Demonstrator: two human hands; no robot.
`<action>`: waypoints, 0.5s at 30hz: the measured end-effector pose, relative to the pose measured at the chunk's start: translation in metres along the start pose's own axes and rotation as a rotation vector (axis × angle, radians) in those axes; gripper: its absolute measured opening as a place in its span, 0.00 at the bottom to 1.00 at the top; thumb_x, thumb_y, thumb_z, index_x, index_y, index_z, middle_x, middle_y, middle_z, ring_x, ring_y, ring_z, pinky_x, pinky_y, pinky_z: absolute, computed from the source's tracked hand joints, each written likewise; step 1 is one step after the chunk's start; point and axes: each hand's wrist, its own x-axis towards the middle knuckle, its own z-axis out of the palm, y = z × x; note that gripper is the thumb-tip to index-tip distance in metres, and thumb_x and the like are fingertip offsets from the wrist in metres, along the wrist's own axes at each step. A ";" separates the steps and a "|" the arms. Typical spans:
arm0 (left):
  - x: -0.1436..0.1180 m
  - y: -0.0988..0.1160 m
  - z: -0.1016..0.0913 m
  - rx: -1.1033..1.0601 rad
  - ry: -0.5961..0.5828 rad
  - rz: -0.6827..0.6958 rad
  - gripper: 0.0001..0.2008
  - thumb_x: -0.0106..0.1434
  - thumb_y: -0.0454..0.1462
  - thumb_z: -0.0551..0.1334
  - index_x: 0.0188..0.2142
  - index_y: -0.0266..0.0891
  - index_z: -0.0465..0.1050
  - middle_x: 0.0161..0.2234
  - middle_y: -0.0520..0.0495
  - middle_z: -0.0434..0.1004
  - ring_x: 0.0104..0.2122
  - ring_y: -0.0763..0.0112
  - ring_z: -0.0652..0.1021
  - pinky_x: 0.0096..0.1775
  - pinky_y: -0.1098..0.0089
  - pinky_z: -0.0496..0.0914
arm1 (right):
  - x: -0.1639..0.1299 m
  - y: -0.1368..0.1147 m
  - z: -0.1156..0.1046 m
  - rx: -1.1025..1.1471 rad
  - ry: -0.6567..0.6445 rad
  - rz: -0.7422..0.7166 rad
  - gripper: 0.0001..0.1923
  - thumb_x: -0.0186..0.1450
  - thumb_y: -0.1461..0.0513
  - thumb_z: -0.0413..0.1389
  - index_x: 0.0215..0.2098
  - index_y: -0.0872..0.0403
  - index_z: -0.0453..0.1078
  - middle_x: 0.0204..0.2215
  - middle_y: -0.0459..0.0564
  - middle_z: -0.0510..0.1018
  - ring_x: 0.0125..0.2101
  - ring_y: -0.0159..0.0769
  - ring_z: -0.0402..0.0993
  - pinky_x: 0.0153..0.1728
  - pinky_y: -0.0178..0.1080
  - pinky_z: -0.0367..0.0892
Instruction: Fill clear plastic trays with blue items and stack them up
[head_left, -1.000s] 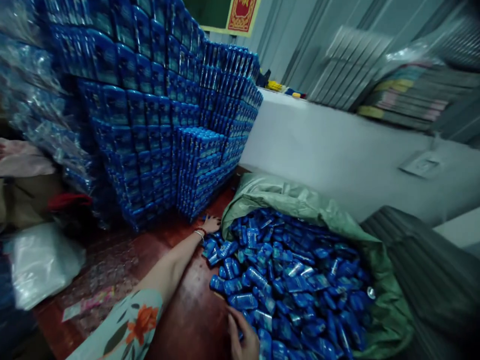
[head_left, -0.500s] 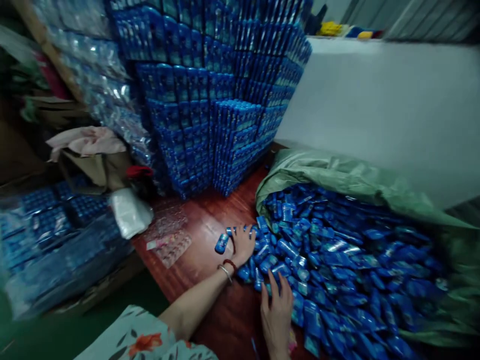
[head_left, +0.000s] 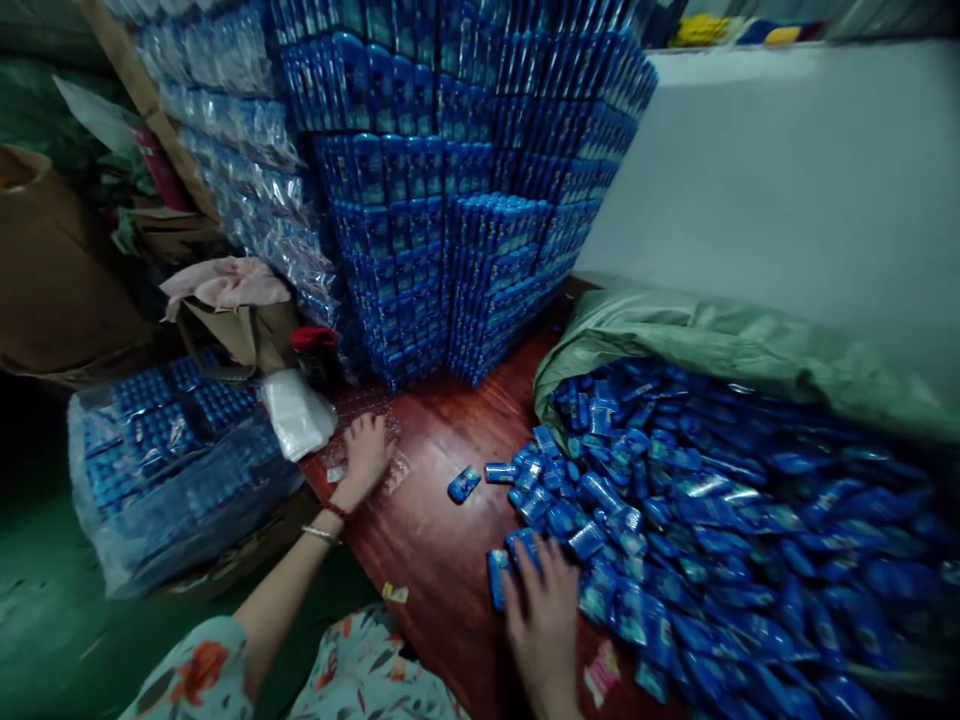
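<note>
My left hand lies palm down on a clear plastic tray at the left edge of the red-brown table, fingers spread over it. My right hand rests on the near edge of a big pile of small blue packets, fingers spread on a few of them. One blue packet lies alone on the wood between my hands. The pile spills out of a green sack.
A tall wall of stacked blue packs fills the back of the table. A plastic-wrapped bundle of blue packs sits at the left, with a white bag and brown boxes beside it. A small yellow wrapper lies near the table edge.
My left hand has left the pile and moved left onto the clear tray. My right hand has slid slightly along the pile's near edge. The view has turned left and down.
</note>
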 end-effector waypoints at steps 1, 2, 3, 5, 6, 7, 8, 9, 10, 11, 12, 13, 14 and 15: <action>0.000 -0.013 0.001 0.066 -0.021 0.035 0.13 0.61 0.35 0.56 0.45 0.33 0.69 0.46 0.32 0.67 0.48 0.48 0.67 0.48 0.48 0.63 | 0.003 -0.016 0.008 0.014 -0.082 -0.062 0.20 0.67 0.54 0.47 0.55 0.49 0.66 0.57 0.56 0.67 0.60 0.51 0.56 0.57 0.60 0.50; 0.000 -0.022 0.003 0.106 -0.040 0.073 0.11 0.61 0.34 0.55 0.43 0.33 0.70 0.45 0.33 0.68 0.48 0.49 0.68 0.48 0.48 0.62 | 0.007 -0.029 0.017 0.024 -0.152 -0.109 0.19 0.67 0.55 0.48 0.56 0.46 0.65 0.57 0.54 0.67 0.60 0.50 0.57 0.58 0.60 0.48; -0.001 -0.028 0.005 0.116 -0.050 0.114 0.10 0.61 0.32 0.54 0.41 0.33 0.70 0.44 0.33 0.69 0.47 0.51 0.68 0.49 0.50 0.62 | 0.011 -0.039 0.026 0.024 -0.205 -0.127 0.19 0.67 0.56 0.48 0.55 0.44 0.65 0.58 0.52 0.67 0.59 0.49 0.58 0.58 0.61 0.47; -0.002 -0.031 0.005 0.101 -0.048 0.163 0.10 0.60 0.28 0.53 0.38 0.34 0.71 0.42 0.35 0.70 0.46 0.53 0.69 0.49 0.52 0.63 | 0.016 -0.045 0.042 -0.002 -0.273 -0.126 0.18 0.67 0.57 0.47 0.55 0.44 0.66 0.57 0.51 0.68 0.59 0.49 0.59 0.58 0.62 0.46; -0.003 -0.031 0.003 0.101 -0.045 0.178 0.11 0.60 0.27 0.52 0.39 0.35 0.71 0.43 0.35 0.70 0.46 0.54 0.70 0.49 0.53 0.63 | 0.018 -0.042 0.048 -0.028 -0.290 -0.112 0.18 0.67 0.57 0.47 0.55 0.45 0.67 0.57 0.52 0.68 0.59 0.50 0.59 0.58 0.61 0.46; -0.003 -0.029 0.000 0.096 -0.031 0.193 0.12 0.60 0.26 0.52 0.39 0.35 0.71 0.44 0.36 0.70 0.46 0.55 0.70 0.49 0.53 0.62 | 0.018 -0.036 0.052 -0.057 -0.302 -0.102 0.18 0.67 0.57 0.47 0.55 0.46 0.67 0.57 0.54 0.68 0.59 0.50 0.59 0.58 0.62 0.46; -0.004 -0.026 -0.004 0.079 0.004 0.209 0.12 0.60 0.27 0.52 0.39 0.36 0.71 0.45 0.36 0.70 0.47 0.55 0.70 0.50 0.53 0.62 | 0.017 -0.028 0.054 -0.087 -0.309 -0.093 0.19 0.67 0.57 0.48 0.55 0.47 0.67 0.57 0.55 0.68 0.59 0.51 0.58 0.58 0.62 0.46; -0.007 -0.022 -0.009 0.048 0.056 0.240 0.11 0.61 0.28 0.52 0.39 0.36 0.70 0.46 0.36 0.70 0.47 0.55 0.70 0.50 0.52 0.62 | 0.015 -0.020 0.054 -0.114 -0.313 -0.087 0.19 0.67 0.57 0.47 0.56 0.48 0.66 0.58 0.55 0.67 0.60 0.52 0.57 0.58 0.62 0.46; -0.012 -0.016 -0.014 -0.002 0.115 0.292 0.09 0.62 0.29 0.52 0.39 0.37 0.70 0.47 0.37 0.69 0.48 0.55 0.69 0.50 0.52 0.63 | 0.011 -0.011 0.053 -0.135 -0.316 -0.086 0.20 0.68 0.58 0.47 0.57 0.48 0.65 0.58 0.56 0.66 0.60 0.52 0.56 0.58 0.63 0.45; -0.019 -0.010 -0.020 -0.066 0.171 0.363 0.08 0.63 0.30 0.53 0.38 0.37 0.69 0.48 0.37 0.69 0.49 0.56 0.69 0.50 0.53 0.63 | 0.007 -0.003 0.050 -0.149 -0.320 -0.087 0.21 0.68 0.58 0.47 0.58 0.49 0.64 0.59 0.56 0.65 0.60 0.52 0.55 0.58 0.63 0.44; -0.029 -0.002 -0.026 -0.136 0.207 0.450 0.08 0.63 0.30 0.53 0.38 0.37 0.69 0.49 0.37 0.69 0.50 0.57 0.69 0.50 0.54 0.64 | 0.003 0.004 0.045 -0.157 -0.321 -0.084 0.21 0.68 0.59 0.46 0.58 0.49 0.63 0.59 0.55 0.65 0.61 0.52 0.55 0.58 0.64 0.44; -0.042 0.007 -0.031 -0.202 0.216 0.553 0.07 0.63 0.30 0.52 0.37 0.37 0.68 0.49 0.37 0.69 0.51 0.58 0.69 0.50 0.55 0.65 | -0.001 0.011 0.040 -0.158 -0.322 -0.079 0.21 0.68 0.59 0.46 0.59 0.50 0.63 0.59 0.55 0.65 0.61 0.52 0.55 0.58 0.64 0.45; -0.057 0.015 -0.035 -0.259 0.198 0.663 0.07 0.63 0.30 0.52 0.38 0.37 0.68 0.50 0.37 0.69 0.51 0.59 0.69 0.50 0.57 0.66 | -0.005 0.017 0.035 -0.152 -0.321 -0.069 0.21 0.68 0.59 0.46 0.58 0.50 0.63 0.59 0.55 0.65 0.61 0.51 0.55 0.58 0.63 0.46; -0.074 0.024 -0.038 -0.303 0.162 0.770 0.07 0.63 0.29 0.52 0.38 0.36 0.67 0.50 0.37 0.69 0.52 0.60 0.68 0.52 0.58 0.66 | -0.008 0.021 0.030 -0.139 -0.317 -0.055 0.20 0.68 0.58 0.46 0.58 0.51 0.64 0.59 0.55 0.65 0.61 0.51 0.55 0.58 0.62 0.48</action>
